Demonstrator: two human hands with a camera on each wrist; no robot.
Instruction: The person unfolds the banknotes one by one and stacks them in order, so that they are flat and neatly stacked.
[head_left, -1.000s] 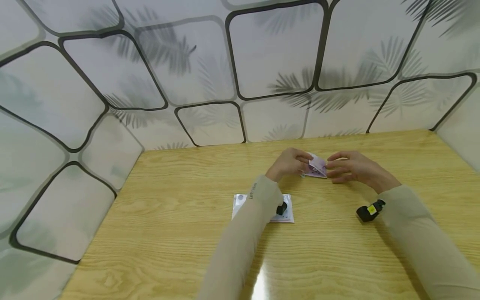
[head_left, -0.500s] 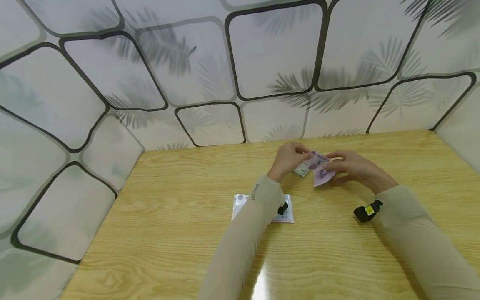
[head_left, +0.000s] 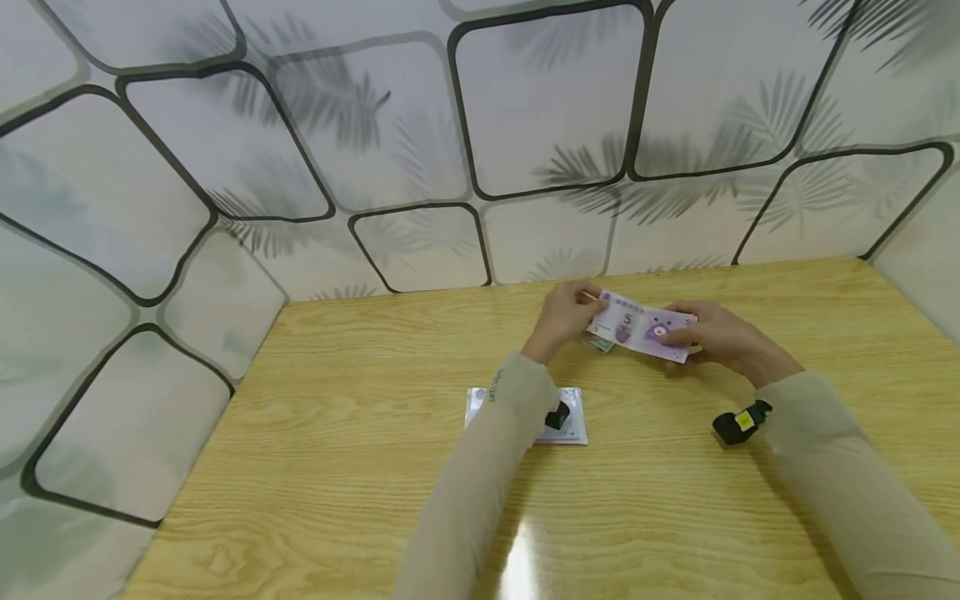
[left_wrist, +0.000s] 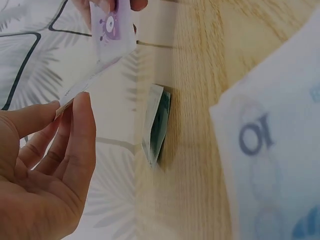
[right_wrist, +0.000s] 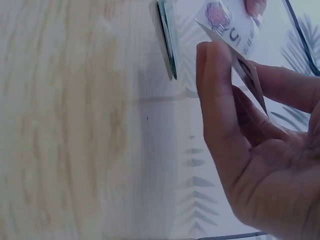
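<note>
A purple play banknote marked 5 is stretched out between both hands above the far part of the table. My left hand pinches its left end between thumb and fingers. At the right end, my right hand grips it with the thumb on top. In the left wrist view the note shows a crease near its middle. A folded green banknote lies on the table just below the held note, partly covered by it in the head view. Beneath my left forearm lies a flat stack of pale banknotes, the upper one marked 10.
The light wooden table meets a wall patterned with dark outlines and palm leaves along its far edge. A second wall closes the left side. Black wrist cameras sit under both wrists.
The purple banknote was folded between the hands and is now unfolded flat. My left hand has moved slightly left and up. The green banknote has come into sight beneath it.
</note>
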